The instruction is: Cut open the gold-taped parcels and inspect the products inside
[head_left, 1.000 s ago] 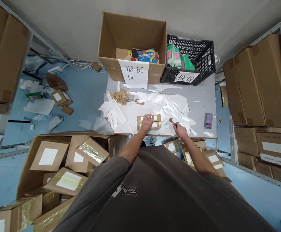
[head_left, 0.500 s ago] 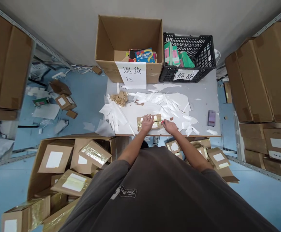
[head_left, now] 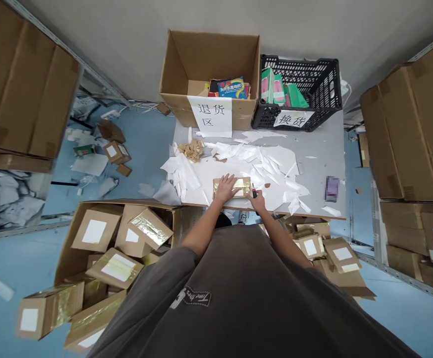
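Observation:
A small taped cardboard box [head_left: 243, 187] lies at the front edge of the white table [head_left: 318, 164]. Spread fingers of my left hand [head_left: 225, 188] rest flat on the box's left part. My right hand [head_left: 257, 201] is closed round a small red and black cutter [head_left: 254, 192], its tip pointing up beside the box's right end. Torn white paper [head_left: 264, 161] and a crumpled wad of brown tape [head_left: 193, 149] lie behind the box.
An open carton [head_left: 171, 102] holding books and a black crate [head_left: 322, 94] with green boxes stand at the table's back. A phone [head_left: 331, 189] lies at right. A big carton of parcels [head_left: 65, 238] is at lower left; more parcels [head_left: 343, 253] sit at lower right.
The camera view has shifted, so most things appear further right. My right hand has turned and drawn slightly toward me, with the cutter now pointing upward beside the box. My left hand stays on the box.

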